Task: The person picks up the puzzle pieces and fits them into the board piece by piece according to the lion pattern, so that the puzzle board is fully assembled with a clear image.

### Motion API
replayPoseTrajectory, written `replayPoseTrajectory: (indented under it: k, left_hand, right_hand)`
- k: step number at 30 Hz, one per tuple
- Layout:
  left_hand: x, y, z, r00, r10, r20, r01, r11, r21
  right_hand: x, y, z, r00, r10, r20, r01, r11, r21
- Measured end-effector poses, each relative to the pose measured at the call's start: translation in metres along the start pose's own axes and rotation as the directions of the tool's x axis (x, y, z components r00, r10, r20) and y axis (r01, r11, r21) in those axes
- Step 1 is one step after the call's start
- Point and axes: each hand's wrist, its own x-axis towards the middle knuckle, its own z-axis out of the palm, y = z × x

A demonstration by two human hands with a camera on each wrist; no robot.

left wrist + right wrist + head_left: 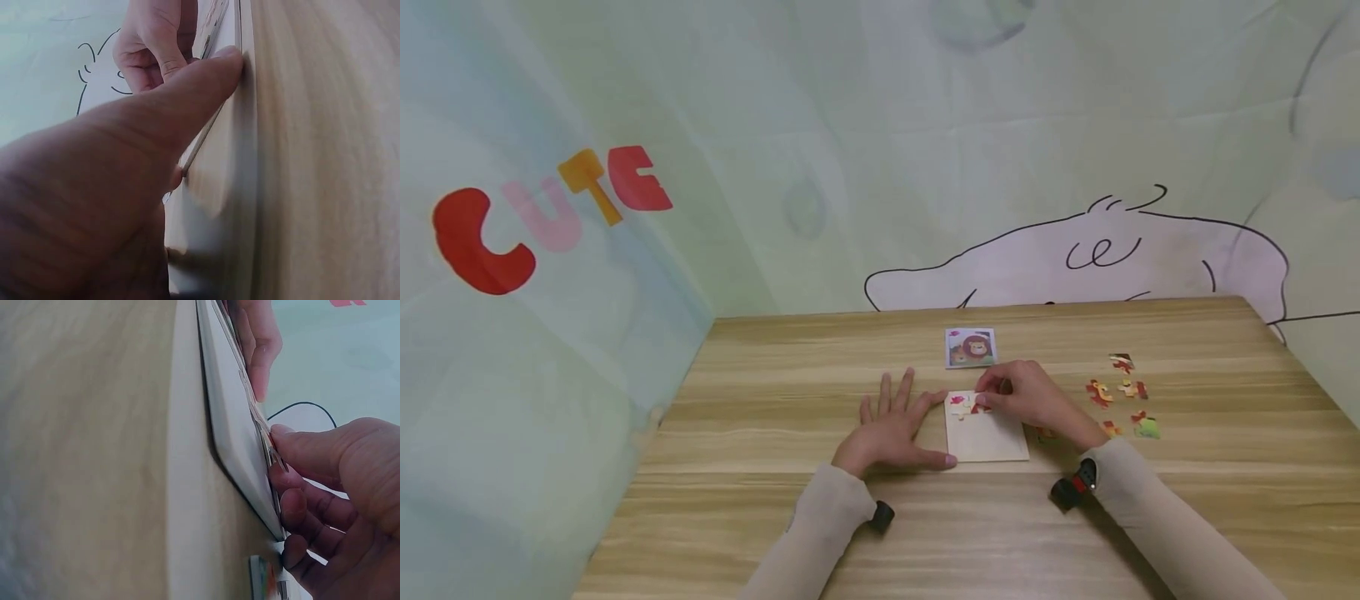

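A square white puzzle board lies flat on the table, with joined puzzle pieces along its far left edge. My left hand lies beside it with fingers spread. Its thumb rests at the near left corner and its index finger at the far left corner. Over the far part of the board, my right hand pinches a puzzle piece with reddish colouring between thumb and index finger, right against the joined pieces. My fingers partly hide that piece.
Behind the board lies a small lion picture card. Several loose puzzle pieces, including one with green and one in orange and red, are scattered to the right, some beside my right forearm. A printed cloth backdrop rises behind the wooden table.
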Motion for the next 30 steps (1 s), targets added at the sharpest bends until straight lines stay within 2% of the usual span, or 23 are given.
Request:
replayPoseTrajectory:
  k: [6, 10, 16, 22, 30]
  left_hand:
    - [-0.0025, -0.0013, 0.0015, 0.999, 0.031, -0.021, -0.031, 0.999, -0.005]
    - [-0.0037, -0.0003, 0.0009, 0.999, 0.029, -0.018, -0.03, 0.999, -0.021]
    - [0.0003, -0.0061, 0.0052, 0.998, 0.045, -0.036, -0.046, 0.999, -0.021]
    - [-0.0022, -0.0035, 0.0029, 0.999, 0.038, -0.023, -0.039, 0.999, -0.038]
    - [0.0026, -0.0076, 0.0064, 0.999, 0.041, -0.03, -0.042, 0.998, -0.037]
  right_hand:
    - [0.0005, 0.0006, -0.0005, 1.0, 0.0, 0.011, 0.0, 1.0, 0.003]
    - [0.0002, 0.0012, -0.0004, 1.0, 0.002, 0.015, -0.002, 1.0, 0.015]
    - [0.0011, 0.0019, 0.0, 1.0, 0.013, 0.017, -0.013, 1.0, 0.018]
    - [0.002, 0.0024, 0.0014, 1.0, 0.016, 0.019, -0.016, 1.0, 0.013]
    - [0.0022, 0.0024, 0.0003, 1.0, 0.001, 0.017, -0.001, 1.0, -0.004]
